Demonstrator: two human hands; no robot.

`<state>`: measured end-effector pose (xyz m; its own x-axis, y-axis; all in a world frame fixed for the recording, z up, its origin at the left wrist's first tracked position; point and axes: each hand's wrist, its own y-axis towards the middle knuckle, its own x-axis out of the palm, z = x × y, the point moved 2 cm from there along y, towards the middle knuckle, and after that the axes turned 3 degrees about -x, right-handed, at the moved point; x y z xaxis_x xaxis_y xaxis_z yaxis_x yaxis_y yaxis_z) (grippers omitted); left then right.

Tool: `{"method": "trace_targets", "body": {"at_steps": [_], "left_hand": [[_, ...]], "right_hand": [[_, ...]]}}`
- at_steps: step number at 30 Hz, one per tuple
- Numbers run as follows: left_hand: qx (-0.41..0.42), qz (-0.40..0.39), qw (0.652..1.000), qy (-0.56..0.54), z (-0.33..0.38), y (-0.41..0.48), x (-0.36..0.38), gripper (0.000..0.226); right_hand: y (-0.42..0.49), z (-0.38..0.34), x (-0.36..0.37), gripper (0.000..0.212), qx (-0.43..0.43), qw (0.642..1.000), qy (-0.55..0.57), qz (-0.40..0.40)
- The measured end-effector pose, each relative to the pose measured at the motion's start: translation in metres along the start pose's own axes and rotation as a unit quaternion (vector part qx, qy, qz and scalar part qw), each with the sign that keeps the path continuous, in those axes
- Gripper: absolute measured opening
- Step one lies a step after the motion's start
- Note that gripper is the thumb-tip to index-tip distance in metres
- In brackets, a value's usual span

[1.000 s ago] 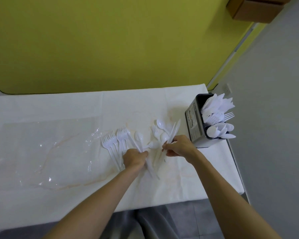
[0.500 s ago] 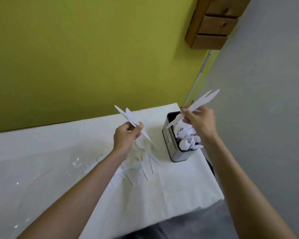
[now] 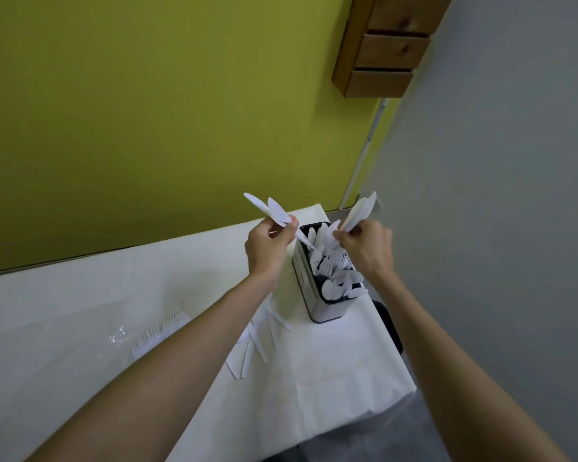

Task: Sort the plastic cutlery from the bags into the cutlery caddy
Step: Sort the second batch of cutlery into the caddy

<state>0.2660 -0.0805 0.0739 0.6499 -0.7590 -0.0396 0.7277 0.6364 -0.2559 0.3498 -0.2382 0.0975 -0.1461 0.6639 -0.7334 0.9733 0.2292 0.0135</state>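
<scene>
A dark cutlery caddy stands near the table's right end, filled with white plastic knives, forks and spoons. My left hand grips two white plastic knives just left of the caddy, their handle ends pointing down into its far compartment. My right hand pinches a few more white knives above the caddy's far right side, blades pointing up. Loose white forks and other cutlery pieces lie on the table beside and under my left forearm.
A white cloth covers the table, whose right edge runs just past the caddy. A clear plastic bag lies flat at the left. A wooden drawer unit hangs on the wall above. The grey wall is close on the right.
Both hands lifted knives off the table and carried them to the caddy. The left hand has moved right, and the knife handles now dip toward the caddy's far compartment.
</scene>
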Motion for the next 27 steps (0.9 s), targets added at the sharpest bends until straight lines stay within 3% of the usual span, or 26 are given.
{"method": "trace_targets", "body": {"at_steps": [6, 10, 16, 22, 27], "left_hand": [[0.062, -0.033, 0.988, 0.138, -0.001, 0.008, 0.013, 0.015], [0.098, -0.05, 0.971, 0.211, -0.004, 0.009, 0.019, 0.02], [0.096, 0.048, 0.986, 0.127, 0.007, 0.018, 0.015, 0.022], [0.077, -0.006, 0.987, 0.141, -0.004, 0.023, 0.011, 0.021], [0.091, -0.022, 0.985, 0.142, -0.003, 0.024, 0.008, 0.022]], "right_hand": [[0.009, 0.0, -0.002, 0.026, 0.01, 0.999, 0.028, 0.036], [0.01, 0.001, 0.002, 0.023, -0.003, 1.0, 0.019, -0.017], [0.015, 0.001, -0.002, 0.027, -0.014, 1.0, 0.012, -0.013], [0.007, 0.008, 0.006, 0.022, -0.008, 0.996, 0.012, -0.085], [0.015, 0.0, 0.005, 0.025, -0.027, 0.996, -0.022, -0.083]]}}
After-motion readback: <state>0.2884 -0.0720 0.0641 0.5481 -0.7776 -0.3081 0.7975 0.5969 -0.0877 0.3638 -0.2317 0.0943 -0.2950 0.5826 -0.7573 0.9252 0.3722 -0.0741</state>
